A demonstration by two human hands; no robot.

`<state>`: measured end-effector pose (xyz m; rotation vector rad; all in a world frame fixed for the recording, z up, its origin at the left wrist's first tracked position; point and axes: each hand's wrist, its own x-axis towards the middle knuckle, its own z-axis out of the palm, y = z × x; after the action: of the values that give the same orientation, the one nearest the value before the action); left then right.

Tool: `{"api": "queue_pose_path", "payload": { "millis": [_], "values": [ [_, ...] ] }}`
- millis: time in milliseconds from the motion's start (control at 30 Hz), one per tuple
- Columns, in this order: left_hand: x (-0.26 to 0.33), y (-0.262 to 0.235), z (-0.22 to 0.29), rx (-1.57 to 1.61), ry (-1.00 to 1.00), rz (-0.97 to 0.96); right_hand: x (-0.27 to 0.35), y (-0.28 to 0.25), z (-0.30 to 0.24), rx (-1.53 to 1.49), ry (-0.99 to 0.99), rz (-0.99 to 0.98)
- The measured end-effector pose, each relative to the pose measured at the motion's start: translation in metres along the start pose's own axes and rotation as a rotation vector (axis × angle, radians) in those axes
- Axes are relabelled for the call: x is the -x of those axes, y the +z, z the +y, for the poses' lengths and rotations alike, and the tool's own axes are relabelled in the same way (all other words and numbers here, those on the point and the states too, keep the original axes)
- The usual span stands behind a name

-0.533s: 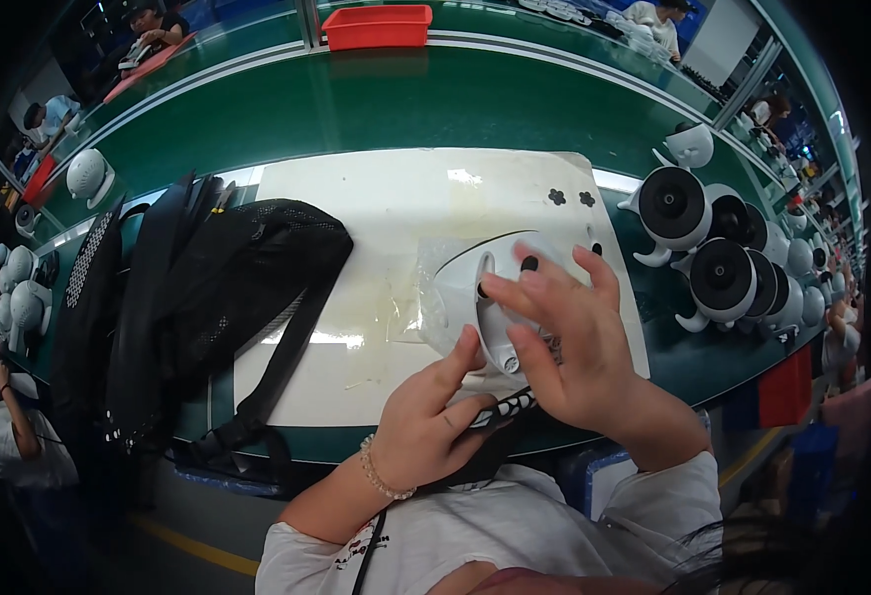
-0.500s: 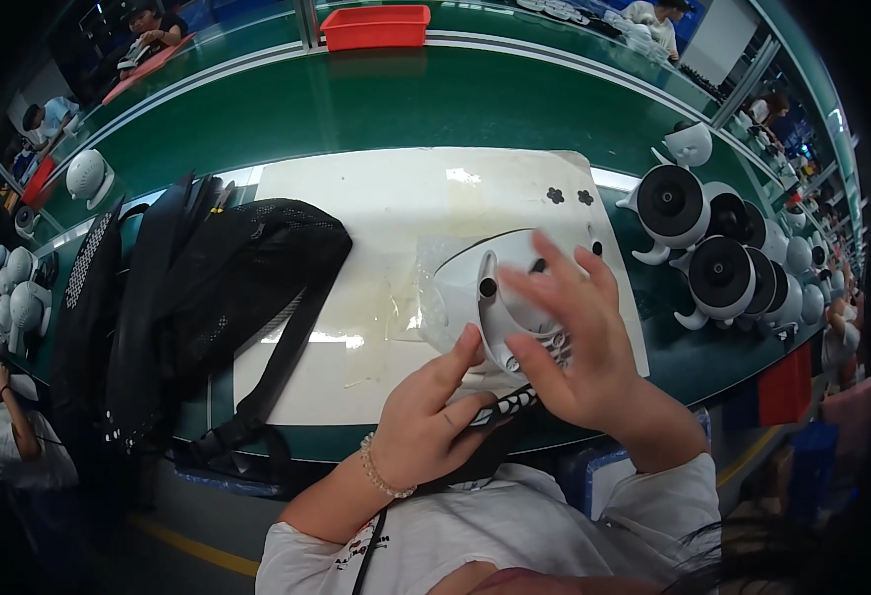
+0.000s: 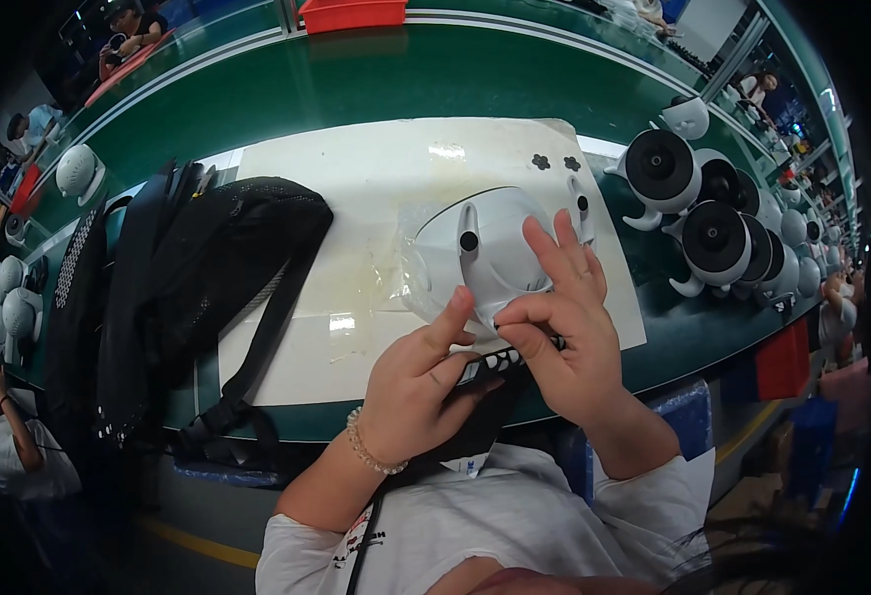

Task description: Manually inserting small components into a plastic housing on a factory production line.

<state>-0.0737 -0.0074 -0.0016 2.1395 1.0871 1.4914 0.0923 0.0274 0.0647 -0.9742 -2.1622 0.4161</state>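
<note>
A white rounded plastic housing [image 3: 485, 248] with a small black round hole lies on the white mat [image 3: 356, 188], partly in clear film. My left hand [image 3: 420, 382] rests at its near edge, thumb pointing up against the shell. My right hand [image 3: 564, 332] lies over the housing's right side, thumb and forefinger pinched at its lower rim. A black strip with pale dots [image 3: 490, 365] shows between both hands at the table's edge. What the pinched fingers hold is too small to tell.
A black mesh bag with straps [image 3: 187, 288] lies on the mat's left. Several white round units with black fronts [image 3: 693, 208] stand at the right on the green bench [image 3: 376, 79]. More white units [image 3: 9, 307] sit far left. A red bin [image 3: 351, 14] is at the back.
My right hand has slid down the housing toward its near rim and pinched there, uncovering the shell's top. My left thumb now points up against the shell.
</note>
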Motion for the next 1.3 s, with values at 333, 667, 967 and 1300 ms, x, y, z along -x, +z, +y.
{"api": "queue_pose_path", "payload": {
  "millis": [333, 667, 967, 1300],
  "values": [
    [0.0, -0.004, 0.002, -0.02, -0.054, -0.024, 0.016, 0.008, 0.017, 0.001, -0.12, 0.034],
    [0.0, -0.003, 0.002, 0.003, -0.072, -0.028, 0.027, 0.012, 0.016, 0.341, -0.256, 0.093],
    [0.001, -0.007, 0.009, 0.059, -0.043, 0.039, 0.032, 0.004, 0.007, -0.07, -0.264, 0.311],
    [0.009, -0.017, 0.031, -0.254, 0.012, 0.025, 0.036, 0.011, -0.019, 0.185, -0.484, 0.239]
  ]
}}
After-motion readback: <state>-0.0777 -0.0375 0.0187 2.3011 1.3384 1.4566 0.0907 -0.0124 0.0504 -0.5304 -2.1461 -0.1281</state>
